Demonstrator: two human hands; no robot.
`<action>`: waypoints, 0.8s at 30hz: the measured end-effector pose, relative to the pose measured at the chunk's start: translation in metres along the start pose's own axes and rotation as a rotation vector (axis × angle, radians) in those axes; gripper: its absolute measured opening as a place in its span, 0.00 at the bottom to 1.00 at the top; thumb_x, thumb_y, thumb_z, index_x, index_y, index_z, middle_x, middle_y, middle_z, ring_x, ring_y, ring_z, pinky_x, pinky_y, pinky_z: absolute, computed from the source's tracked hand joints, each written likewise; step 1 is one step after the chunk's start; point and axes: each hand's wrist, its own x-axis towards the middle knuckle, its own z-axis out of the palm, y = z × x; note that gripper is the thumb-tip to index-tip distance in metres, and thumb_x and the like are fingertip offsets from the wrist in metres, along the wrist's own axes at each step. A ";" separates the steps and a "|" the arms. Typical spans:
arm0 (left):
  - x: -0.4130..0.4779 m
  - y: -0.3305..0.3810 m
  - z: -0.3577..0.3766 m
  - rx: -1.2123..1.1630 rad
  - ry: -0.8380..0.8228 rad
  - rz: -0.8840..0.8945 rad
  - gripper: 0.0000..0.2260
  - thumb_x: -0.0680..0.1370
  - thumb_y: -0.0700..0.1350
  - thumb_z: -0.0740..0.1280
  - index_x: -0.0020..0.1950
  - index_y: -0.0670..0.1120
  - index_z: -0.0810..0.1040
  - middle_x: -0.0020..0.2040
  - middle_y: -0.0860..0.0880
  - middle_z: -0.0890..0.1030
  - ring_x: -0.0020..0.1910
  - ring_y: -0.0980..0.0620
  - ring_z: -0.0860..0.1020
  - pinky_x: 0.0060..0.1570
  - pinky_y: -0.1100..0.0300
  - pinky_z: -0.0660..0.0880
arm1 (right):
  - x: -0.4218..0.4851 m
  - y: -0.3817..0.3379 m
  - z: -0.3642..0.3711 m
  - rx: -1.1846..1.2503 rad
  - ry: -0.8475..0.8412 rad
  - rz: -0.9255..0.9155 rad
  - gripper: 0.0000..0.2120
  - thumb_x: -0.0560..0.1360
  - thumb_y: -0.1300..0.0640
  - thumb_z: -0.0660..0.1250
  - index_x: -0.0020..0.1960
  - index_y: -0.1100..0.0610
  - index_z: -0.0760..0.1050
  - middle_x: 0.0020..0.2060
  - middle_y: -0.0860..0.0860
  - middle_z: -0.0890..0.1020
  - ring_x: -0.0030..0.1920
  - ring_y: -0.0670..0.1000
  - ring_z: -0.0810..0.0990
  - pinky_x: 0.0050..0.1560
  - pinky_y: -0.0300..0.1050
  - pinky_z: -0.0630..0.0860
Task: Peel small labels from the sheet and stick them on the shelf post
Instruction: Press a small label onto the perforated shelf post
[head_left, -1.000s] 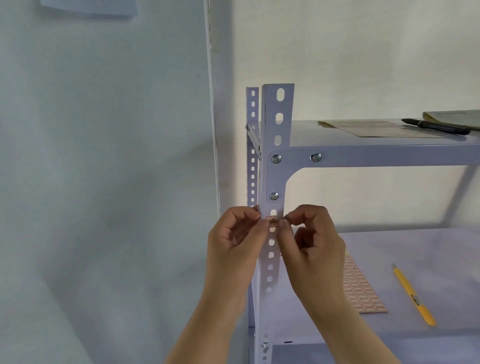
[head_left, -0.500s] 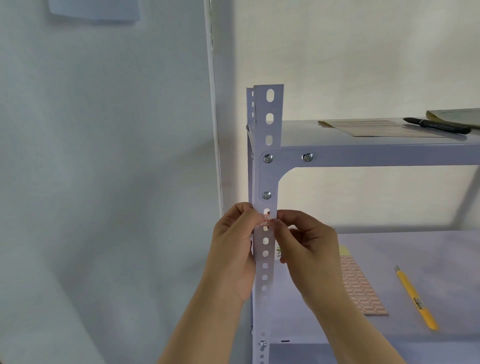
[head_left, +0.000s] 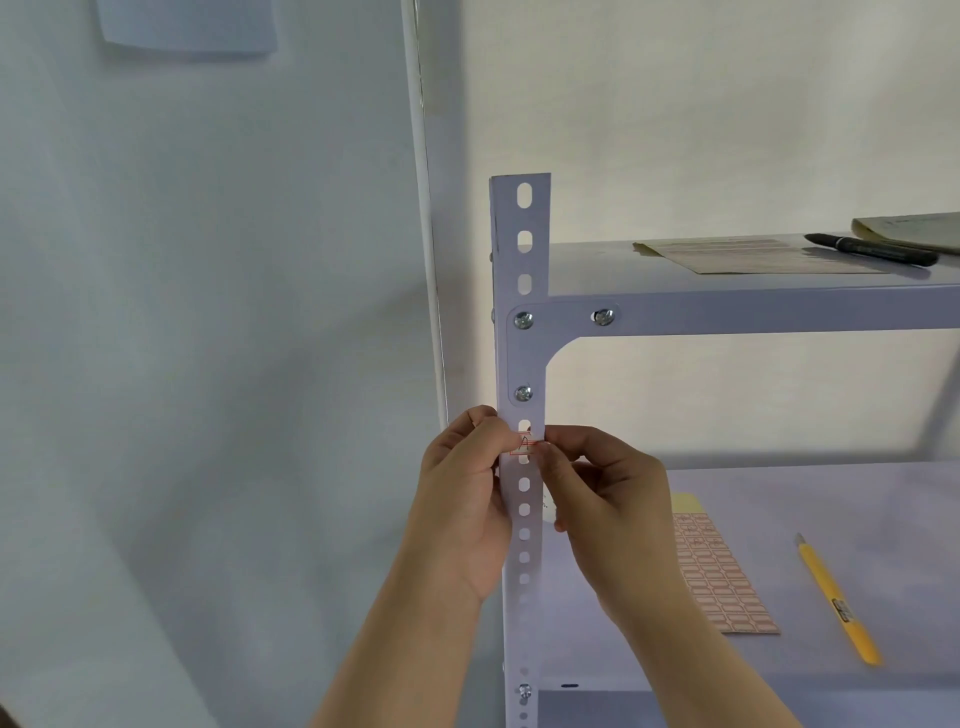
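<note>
White wall behind shelf post (head_left: 521, 291) | left hand (head_left: 464, 499) and right hand (head_left: 608, 499) fingers pinch label (head_left: 525, 445) flat against post | label sheet (head_left: 719, 577) lies on lower shelf (head_left: 857, 499) beside yellow cutter (head_left: 836, 597)

Left hand (head_left: 462, 499) and right hand (head_left: 608, 499) raised side by side, fingers (head_left: 498, 436) curled, fingertips nearly meeting

The shelf post (head_left: 522, 291) is standing upright at the shelf unit's left front corner, with the left hand (head_left: 462, 499) sitting on its left side and the right hand (head_left: 608, 499) on its right — both meeting at a small label (head_left: 525, 445) on the post's face. On the lower shelf (head_left: 857, 499) the label sheet (head_left: 722, 577) is lying just right of the right hand, the utility knife (head_left: 836, 597) lying further right. A marker (head_left: 872, 249) is lying on the papers (head_left: 753, 254) on the upper shelf (head_left: 587, 270).
</note>
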 end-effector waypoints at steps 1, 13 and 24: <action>0.000 0.000 0.001 -0.002 0.001 -0.002 0.08 0.76 0.32 0.60 0.50 0.26 0.68 0.50 0.40 0.73 0.39 0.42 0.73 0.34 0.56 0.73 | 0.000 0.000 0.000 0.003 0.001 0.001 0.10 0.77 0.62 0.69 0.45 0.50 0.85 0.32 0.48 0.84 0.27 0.51 0.70 0.30 0.46 0.70; -0.004 -0.004 -0.006 -0.080 -0.045 0.015 0.07 0.77 0.31 0.59 0.53 0.28 0.68 0.53 0.37 0.74 0.49 0.39 0.70 0.35 0.54 0.75 | -0.002 -0.001 0.000 -0.010 -0.002 0.009 0.09 0.78 0.61 0.68 0.46 0.50 0.85 0.35 0.49 0.85 0.27 0.50 0.72 0.30 0.46 0.73; 0.006 -0.005 -0.009 -0.064 -0.057 -0.043 0.12 0.75 0.32 0.61 0.57 0.28 0.72 0.53 0.36 0.78 0.48 0.39 0.73 0.36 0.53 0.76 | -0.001 -0.002 0.001 -0.013 0.015 0.000 0.10 0.78 0.62 0.68 0.45 0.50 0.86 0.32 0.46 0.84 0.26 0.48 0.71 0.29 0.45 0.72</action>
